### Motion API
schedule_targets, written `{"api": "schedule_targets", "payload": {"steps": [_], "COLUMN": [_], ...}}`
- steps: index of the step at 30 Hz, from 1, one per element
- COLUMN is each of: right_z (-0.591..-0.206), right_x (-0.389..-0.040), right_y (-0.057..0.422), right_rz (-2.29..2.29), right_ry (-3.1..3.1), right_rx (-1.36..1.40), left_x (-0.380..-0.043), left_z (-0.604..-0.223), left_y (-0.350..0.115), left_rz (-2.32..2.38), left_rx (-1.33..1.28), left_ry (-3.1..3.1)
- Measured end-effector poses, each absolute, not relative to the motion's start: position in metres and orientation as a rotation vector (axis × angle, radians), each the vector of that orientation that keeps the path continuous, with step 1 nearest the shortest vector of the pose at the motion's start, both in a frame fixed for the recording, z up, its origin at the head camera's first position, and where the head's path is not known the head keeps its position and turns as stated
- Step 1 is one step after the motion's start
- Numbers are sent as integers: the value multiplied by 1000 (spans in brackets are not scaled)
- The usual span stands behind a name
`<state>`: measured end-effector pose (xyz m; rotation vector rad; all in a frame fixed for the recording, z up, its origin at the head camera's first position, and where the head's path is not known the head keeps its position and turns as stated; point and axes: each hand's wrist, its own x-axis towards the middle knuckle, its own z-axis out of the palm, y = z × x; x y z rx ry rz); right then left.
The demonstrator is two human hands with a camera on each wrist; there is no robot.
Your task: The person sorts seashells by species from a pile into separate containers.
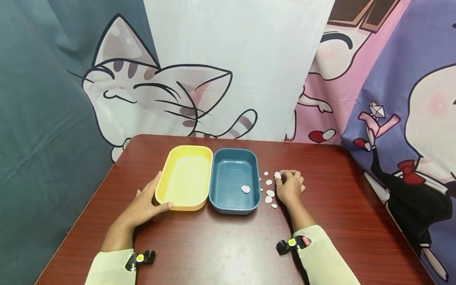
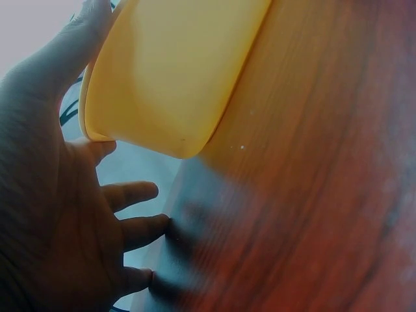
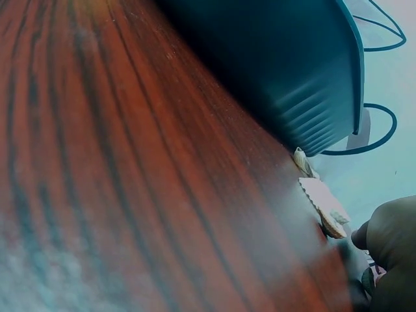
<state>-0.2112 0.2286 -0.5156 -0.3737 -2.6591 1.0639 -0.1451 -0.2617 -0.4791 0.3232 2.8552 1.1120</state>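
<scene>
Left hand: the left hand [image 1: 144, 204] is spread wide, thumb along the near rim and fingers reaching past the left side; it touches the tray's corner without closing round anything, perhaps to keep it from sliding.
Yellow tray: a deep, rounded rectangular yellow tray, probably plastic [image 1: 183, 178], stands upright on the glossy red-brown wood-grain bench [image 1: 199, 245], inside the left hand's span.
Blue tray: a matching dark teal-blue tray [image 1: 231, 170] stands right beside it, long sides parallel, seemingly so that both lie within easy reach.
Shell inside: one small white ridged seashell [image 1: 245, 189] lies on the blue tray's floor, near its right wall.
Loose shells: several more small white shells [image 1: 270, 193] lie scattered on the bench between the blue tray and the right hand, likely left apart so each can be picked singly.
Right hand: the right hand [image 1: 290, 188] is nearly closed, thumb and forefinger pinching a white shell [image 1: 277, 175] at its far fingertips; such a thin, flat piece probably suits a fingertip hold.
</scene>
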Motion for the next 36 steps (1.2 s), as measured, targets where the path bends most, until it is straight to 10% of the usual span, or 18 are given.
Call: {"api": "schedule_targets", "payload": {"steps": [36], "right_z": [-483], "right_x": [-201], "right_y": [196], "right_rz": [1257], "right_ry": [-2255], "right_rx": [-125], "left_x": [-147], "left_z": [-481], "left_y": [-262], "left_rz": [1116], "left_rx": [326], "left_ry": [2853]}}
